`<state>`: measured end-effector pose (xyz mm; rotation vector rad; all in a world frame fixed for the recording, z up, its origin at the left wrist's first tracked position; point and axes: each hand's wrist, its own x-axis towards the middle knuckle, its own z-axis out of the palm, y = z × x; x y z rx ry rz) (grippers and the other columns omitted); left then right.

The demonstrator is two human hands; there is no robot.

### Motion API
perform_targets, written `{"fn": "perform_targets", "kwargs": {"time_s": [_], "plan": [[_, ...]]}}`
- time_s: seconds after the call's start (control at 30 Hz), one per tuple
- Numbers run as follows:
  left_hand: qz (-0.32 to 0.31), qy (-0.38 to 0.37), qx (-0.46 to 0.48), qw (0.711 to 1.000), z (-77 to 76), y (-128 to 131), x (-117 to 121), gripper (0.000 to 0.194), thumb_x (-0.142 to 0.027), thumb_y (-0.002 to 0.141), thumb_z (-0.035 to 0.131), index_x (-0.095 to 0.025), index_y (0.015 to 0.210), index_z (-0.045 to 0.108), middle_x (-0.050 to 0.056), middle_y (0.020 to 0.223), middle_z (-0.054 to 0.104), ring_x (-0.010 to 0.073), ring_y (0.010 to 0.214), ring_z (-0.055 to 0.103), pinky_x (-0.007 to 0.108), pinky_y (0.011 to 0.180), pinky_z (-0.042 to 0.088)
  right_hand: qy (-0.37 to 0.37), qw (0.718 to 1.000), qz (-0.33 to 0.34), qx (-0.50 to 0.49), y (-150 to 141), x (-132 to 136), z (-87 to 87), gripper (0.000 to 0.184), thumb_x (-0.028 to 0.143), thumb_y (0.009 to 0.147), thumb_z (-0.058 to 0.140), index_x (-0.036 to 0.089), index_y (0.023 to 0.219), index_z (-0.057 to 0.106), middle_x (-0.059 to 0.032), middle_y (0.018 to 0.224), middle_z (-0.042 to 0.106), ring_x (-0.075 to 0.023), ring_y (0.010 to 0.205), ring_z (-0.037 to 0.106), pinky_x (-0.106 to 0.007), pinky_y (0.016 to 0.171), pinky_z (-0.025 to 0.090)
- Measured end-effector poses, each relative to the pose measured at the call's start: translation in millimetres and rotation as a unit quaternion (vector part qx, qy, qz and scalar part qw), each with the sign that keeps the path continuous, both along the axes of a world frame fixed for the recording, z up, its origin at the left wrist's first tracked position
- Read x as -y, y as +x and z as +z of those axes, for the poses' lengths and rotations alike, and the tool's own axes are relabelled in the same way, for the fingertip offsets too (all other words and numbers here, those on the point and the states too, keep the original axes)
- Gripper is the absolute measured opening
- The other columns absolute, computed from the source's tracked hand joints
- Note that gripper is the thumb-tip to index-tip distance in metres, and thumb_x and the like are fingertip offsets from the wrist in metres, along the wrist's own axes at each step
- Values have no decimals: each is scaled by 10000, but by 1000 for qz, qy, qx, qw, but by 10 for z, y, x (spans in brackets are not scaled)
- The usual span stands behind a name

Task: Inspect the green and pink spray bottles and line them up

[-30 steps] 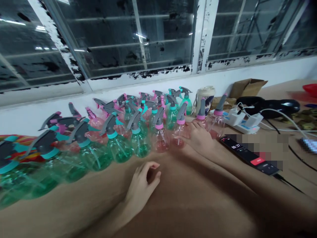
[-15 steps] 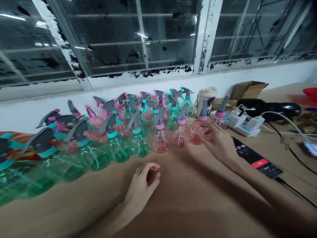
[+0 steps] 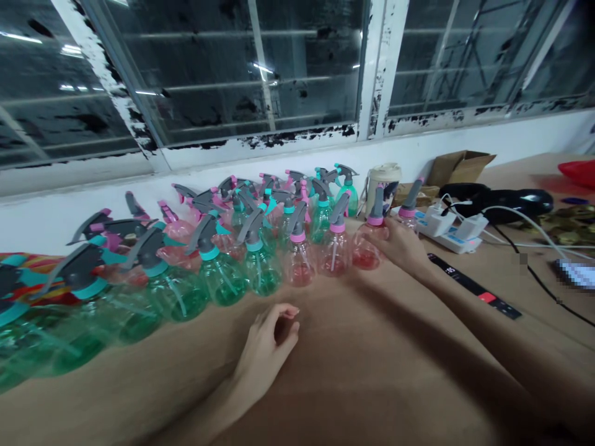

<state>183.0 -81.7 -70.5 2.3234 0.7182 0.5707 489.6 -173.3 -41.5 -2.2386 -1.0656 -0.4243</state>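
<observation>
My right hand [image 3: 400, 243] reaches to a clear pink spray bottle [image 3: 367, 253] with a grey trigger head and pink collar. The thumb lies across the bottle's front right side, and the other fingers curl partly out of sight behind it. Just behind the hand stands another pink-collared spray bottle [image 3: 411, 201], its lower body hidden. Above the bare tabletop [image 3: 325, 371] hovers my left hand [image 3: 269, 337], palm turned right, fingers loosely curved and thumb apart, holding nothing. Two pink spray bottles [image 3: 333, 254] and several green spray bottles [image 3: 263, 272] continue the front row leftward.
More spray bottles [image 3: 176, 226] crowd behind the front row, below the window. To the right lie a phone [image 3: 465, 282], partly covered by my right arm, and a power strip [image 3: 453, 238] with chargers and cables. A white cup [image 3: 383, 186] and cardboard box [image 3: 460, 170] stand behind.
My right hand has moved slightly forward and left beside the pink bottle, and its forearm now covers more of the phone. The left hand stays put. The view has shifted slightly.
</observation>
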Motion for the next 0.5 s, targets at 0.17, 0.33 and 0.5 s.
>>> {"fn": "perform_targets", "kwargs": {"time_s": [0.17, 0.33, 0.5], "plan": [[-6, -9, 0, 1000, 8, 1, 6, 144, -208, 843, 481, -241, 977, 523, 19, 989, 647, 213, 958, 607, 425, 876, 450, -17, 1000, -2, 4, -71, 159, 12, 407, 557, 811, 447, 190, 946, 560, -146, 915, 656, -313, 774, 624, -340, 556, 381], [-16, -20, 5, 1000, 54, 0, 31, 133, -217, 863, 468, -237, 985, 519, 23, 1006, 641, 208, 976, 607, 428, 894, 451, -18, 999, 31, 5, -273, 420, 35, 450, 624, 782, 469, 200, 915, 537, -100, 813, 647, -276, 682, 614, -319, 512, 373], [-44, -23, 22, 999, 160, -10, 88, 240, -274, 839, 543, -251, 1075, 502, 36, 1152, 607, 223, 1103, 554, 448, 980, 403, 7, 992, 121, -33, -917, 622, 22, 490, 633, 740, 549, 213, 990, 520, -96, 900, 634, -271, 755, 618, -344, 560, 446]]}}
